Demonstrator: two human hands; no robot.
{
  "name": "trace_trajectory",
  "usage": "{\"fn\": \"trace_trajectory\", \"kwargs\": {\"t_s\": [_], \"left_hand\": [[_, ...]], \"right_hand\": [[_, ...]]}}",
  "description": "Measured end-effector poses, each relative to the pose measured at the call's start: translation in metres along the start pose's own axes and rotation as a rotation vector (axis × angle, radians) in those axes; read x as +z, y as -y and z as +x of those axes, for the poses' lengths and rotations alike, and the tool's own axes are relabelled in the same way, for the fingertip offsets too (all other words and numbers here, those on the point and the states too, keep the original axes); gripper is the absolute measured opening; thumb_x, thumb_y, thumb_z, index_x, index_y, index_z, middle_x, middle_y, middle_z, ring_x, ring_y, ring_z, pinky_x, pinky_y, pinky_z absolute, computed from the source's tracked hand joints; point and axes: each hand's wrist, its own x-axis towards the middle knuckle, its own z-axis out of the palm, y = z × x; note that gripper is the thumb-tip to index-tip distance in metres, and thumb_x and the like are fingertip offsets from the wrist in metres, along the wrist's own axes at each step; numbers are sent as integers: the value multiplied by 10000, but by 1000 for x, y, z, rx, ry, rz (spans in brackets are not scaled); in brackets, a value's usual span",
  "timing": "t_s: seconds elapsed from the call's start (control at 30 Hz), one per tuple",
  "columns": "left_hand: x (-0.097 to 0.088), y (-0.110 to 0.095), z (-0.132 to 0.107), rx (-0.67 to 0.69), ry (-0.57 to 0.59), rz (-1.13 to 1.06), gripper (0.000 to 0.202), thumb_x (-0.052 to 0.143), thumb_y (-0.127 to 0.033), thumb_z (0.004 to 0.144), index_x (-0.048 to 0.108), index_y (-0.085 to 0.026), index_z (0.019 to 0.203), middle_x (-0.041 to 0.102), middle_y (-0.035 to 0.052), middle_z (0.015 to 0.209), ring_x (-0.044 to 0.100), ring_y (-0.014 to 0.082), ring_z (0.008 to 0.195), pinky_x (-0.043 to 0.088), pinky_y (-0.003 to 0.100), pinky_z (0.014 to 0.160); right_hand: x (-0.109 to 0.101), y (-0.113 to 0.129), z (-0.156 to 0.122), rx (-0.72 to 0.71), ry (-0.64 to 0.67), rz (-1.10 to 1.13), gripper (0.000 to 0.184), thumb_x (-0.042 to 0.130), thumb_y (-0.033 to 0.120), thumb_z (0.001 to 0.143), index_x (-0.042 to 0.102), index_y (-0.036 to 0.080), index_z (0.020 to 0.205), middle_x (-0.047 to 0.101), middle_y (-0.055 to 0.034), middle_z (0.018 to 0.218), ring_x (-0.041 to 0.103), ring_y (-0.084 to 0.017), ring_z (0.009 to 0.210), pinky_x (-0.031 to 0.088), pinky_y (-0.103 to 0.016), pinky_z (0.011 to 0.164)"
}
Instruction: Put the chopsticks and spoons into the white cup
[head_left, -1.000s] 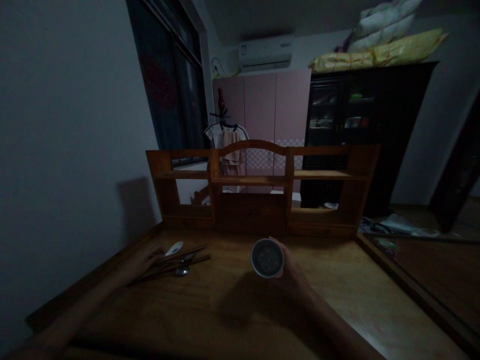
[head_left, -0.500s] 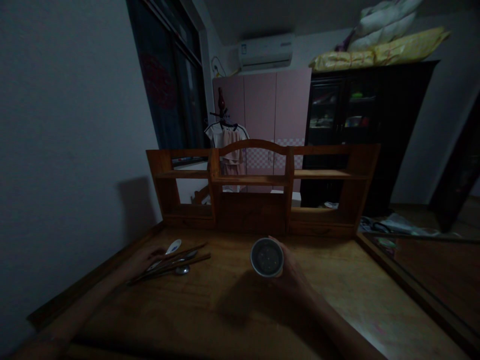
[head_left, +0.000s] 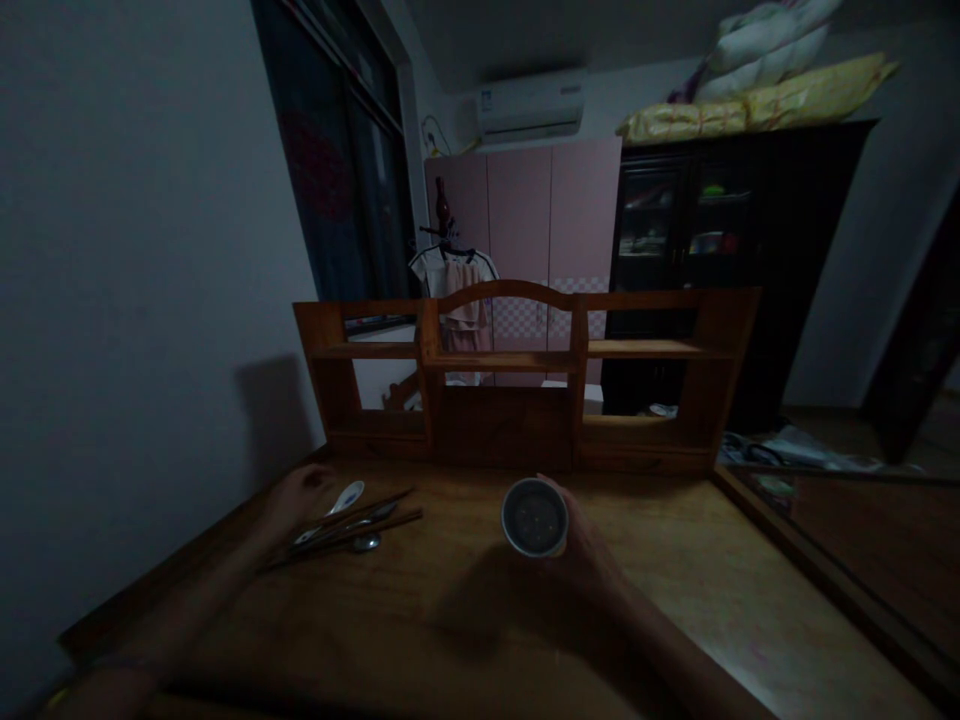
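Observation:
In dim light my right hand (head_left: 581, 545) wraps around a round cup (head_left: 534, 517) with a pale rim and dark inside, held just above the wooden desk (head_left: 465, 610). My left hand (head_left: 296, 498) rests at the desk's left side beside a bundle of chopsticks (head_left: 352, 525), a white spoon (head_left: 346, 495) and a metal spoon (head_left: 365, 541). Its fingers look curled next to the utensils' handle ends; I cannot make out whether they grip anything.
A wooden shelf unit (head_left: 517, 385) stands along the desk's back edge. A grey wall lies close on the left. Beyond are a pink wardrobe (head_left: 540, 230), a dark cabinet (head_left: 720, 250) topped with folded bedding, and clutter on the floor at right.
My left hand has slid back and left, off the chopsticks, leaving the utensils lying on the desk. The right hand and cup have stayed put.

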Motion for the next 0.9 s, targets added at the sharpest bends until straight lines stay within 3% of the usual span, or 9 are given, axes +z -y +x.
{"fn": "trace_trajectory", "kwargs": {"t_s": [0.07, 0.13, 0.27, 0.37, 0.43, 0.6, 0.9], "left_hand": [[15, -20, -2, -53, 7, -146, 563, 612, -624, 662, 651, -133, 934, 708, 99, 944, 643, 276, 914, 518, 356, 796], [34, -50, -15, -11, 64, -208, 539, 616, -617, 683, 648, -148, 947, 702, 73, 953, 652, 238, 885, 530, 319, 767], [75, -124, -67, 176, 318, -476, 366, 597, -497, 794, 640, -208, 1014, 683, 37, 901, 658, 196, 821, 526, 311, 738], [96, -170, -103, 321, 334, -546, 277, 581, -427, 835, 645, -258, 1045, 661, 36, 904, 640, 171, 751, 517, 294, 668], [105, -190, -117, 385, 301, -549, 224, 564, -383, 856, 655, -275, 1030, 648, 45, 939, 632, 175, 791, 509, 297, 686], [121, -210, -123, 429, 232, -617, 163, 517, -351, 889, 638, -255, 943, 624, 54, 963, 607, 185, 863, 504, 315, 738], [127, -209, -116, 336, 293, -719, 156, 515, -309, 878, 644, -241, 934, 614, 50, 914, 582, 169, 780, 494, 275, 633]], "right_hand": [[1, 0, 0, -17, -2, -4, 876, 731, 250, 695, 258, 227, 1431, 402, -139, 1431, 418, -308, 1296, 389, -480, 1057], [2, 0, -1, -31, -20, -16, 873, 733, 263, 698, 259, 222, 1429, 408, -146, 1423, 424, -310, 1291, 391, -485, 1056], [4, -3, -3, -62, -45, -39, 904, 762, 291, 681, 258, 208, 1427, 425, -160, 1403, 434, -319, 1280, 401, -494, 1047], [6, -8, -4, -57, -54, -47, 909, 767, 295, 677, 260, 211, 1428, 419, -153, 1410, 436, -314, 1278, 405, -487, 1045], [7, -11, -4, -62, -70, -54, 889, 758, 297, 689, 268, 215, 1425, 424, -149, 1407, 446, -308, 1269, 418, -480, 1033], [6, -14, -4, -78, -76, -78, 880, 757, 308, 686, 283, 204, 1419, 434, -153, 1397, 447, -317, 1266, 415, -487, 1031], [3, -9, -1, -61, -70, -46, 848, 739, 224, 673, 314, 228, 1407, 453, -134, 1387, 453, -316, 1261, 421, -493, 1027]]}}
